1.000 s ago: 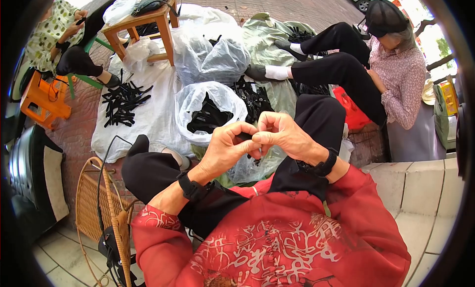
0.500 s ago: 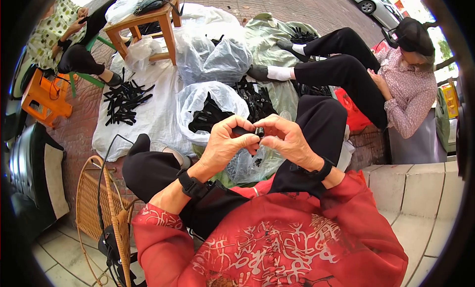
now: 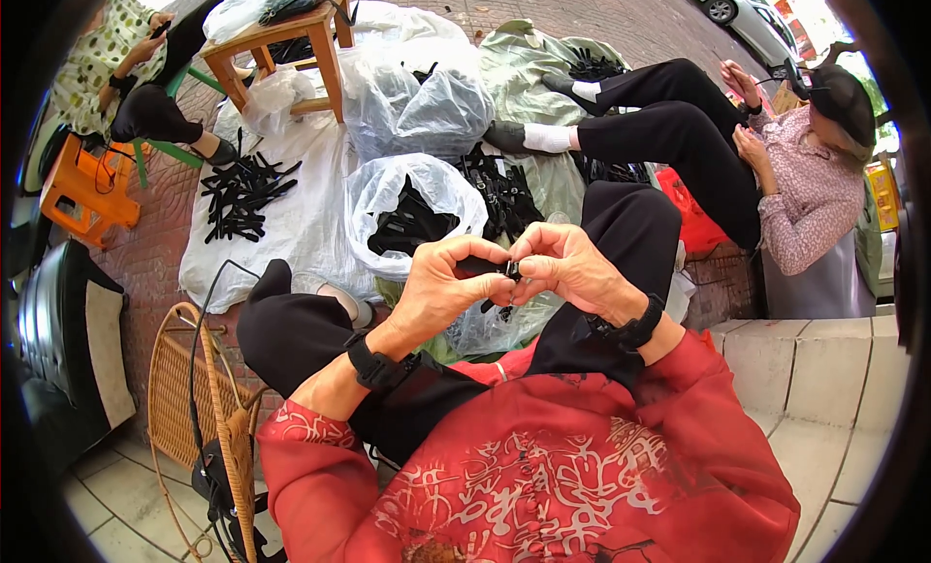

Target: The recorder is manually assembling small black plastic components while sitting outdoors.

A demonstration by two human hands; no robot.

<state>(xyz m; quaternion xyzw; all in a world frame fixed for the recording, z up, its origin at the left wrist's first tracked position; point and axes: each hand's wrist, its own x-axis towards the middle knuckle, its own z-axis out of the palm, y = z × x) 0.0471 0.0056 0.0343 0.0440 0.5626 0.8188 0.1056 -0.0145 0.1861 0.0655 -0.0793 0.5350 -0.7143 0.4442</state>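
Note:
Between my hands, above my lap, is a small shiny black piece (image 3: pixel 512 269) that looks like a strap buckle. My left hand (image 3: pixel 441 284) pinches it from the left with thumb and fingertips. From the other side my right hand (image 3: pixel 572 272) closes its thumb and forefinger on it, covering part of it. Just beyond my left hand stands an open white plastic bag (image 3: pixel 361 209) with black straps (image 3: pixel 415 222) inside. Under my hands a clear plastic bag (image 3: pixel 490 332) lies between my knees, with small dark bits showing.
Loose black straps (image 3: pixel 242 196) lie on a white sheet (image 3: pixel 315 190) at the left; more pieces with metal parts (image 3: pixel 499 190) lie right of the bag. A wooden stool (image 3: pixel 325 54) stands behind. People sit at far left and right. A wicker chair (image 3: pixel 179 408) is beside me.
My right fingers have shifted and close more over the black piece, which is turned differently. The person at the right has lifted one hand and moved their head.

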